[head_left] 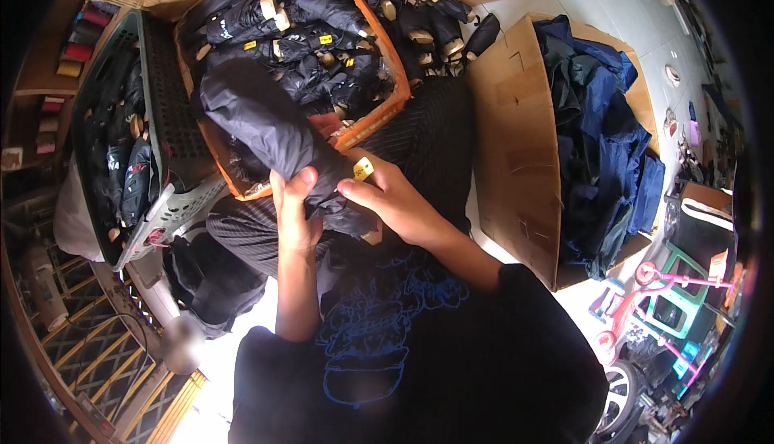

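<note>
A black folded umbrella (262, 122) lies slantwise across both hands, its bulky end up and to the left, and a pale handle end (372, 237) shows near my shirt. My left hand (295, 206) grips it from the left side, thumb on top. From the right, my right hand (391, 198) closes around its lower part, beside a yellow tag (363, 169). Just beyond is an orange-edged box (401, 81) packed with similar black umbrellas (302, 21) with pale ends; a few carry yellow tags. The held umbrella hides part of that box.
More black umbrellas (419, 17) lie beyond the box's right side. A grey-green plastic crate (189, 146) with umbrellas stands at left, below thread spools (78, 51). At right, a cardboard box (516, 154) holds dark blue cloth (601, 97). A pink scooter (621, 319) stands at lower right.
</note>
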Demonstrator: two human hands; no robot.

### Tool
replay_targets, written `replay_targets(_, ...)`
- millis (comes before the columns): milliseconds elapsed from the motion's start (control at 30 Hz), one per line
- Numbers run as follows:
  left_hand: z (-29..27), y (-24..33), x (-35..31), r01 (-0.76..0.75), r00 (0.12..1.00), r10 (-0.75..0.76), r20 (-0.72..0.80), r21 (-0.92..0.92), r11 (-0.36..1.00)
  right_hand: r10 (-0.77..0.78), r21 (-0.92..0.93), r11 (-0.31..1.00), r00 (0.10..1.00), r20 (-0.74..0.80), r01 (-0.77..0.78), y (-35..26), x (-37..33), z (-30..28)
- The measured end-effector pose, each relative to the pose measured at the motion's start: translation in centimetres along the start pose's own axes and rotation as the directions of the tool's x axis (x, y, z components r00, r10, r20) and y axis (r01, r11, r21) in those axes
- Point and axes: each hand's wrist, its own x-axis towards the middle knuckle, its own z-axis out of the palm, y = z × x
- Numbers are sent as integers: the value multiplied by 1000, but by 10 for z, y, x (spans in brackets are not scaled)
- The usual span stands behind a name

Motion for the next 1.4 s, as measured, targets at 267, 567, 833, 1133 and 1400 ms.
replay_targets(267, 10, 11, 3, 85, 996, -84, -25, 48, 995, -184, -105, 978, 982, -43, 179, -8, 0, 5)
replay_targets(567, 27, -2, -15, 119, 983, -119, -142, -10, 993, -175, -53, 984, 970, -166, 169, 5, -8, 8)
replay_targets(833, 15, -20, -15, 38, 985, -67, -161, -180, 983, -293, 49, 951, 943, -158, 304, 31, -9, -4)
replay_targets(1133, 14, -8, 2, -92, 994, 97, 56, -91, 992, -78, 371, 907, 943, -324, 202, 40, -4, 2)
replay_targets(1400, 34, -9, -5, -53, 997, 51, -50, -46, 998, -212, 193, 922, 855, -472, 336, 37, -6, 7)
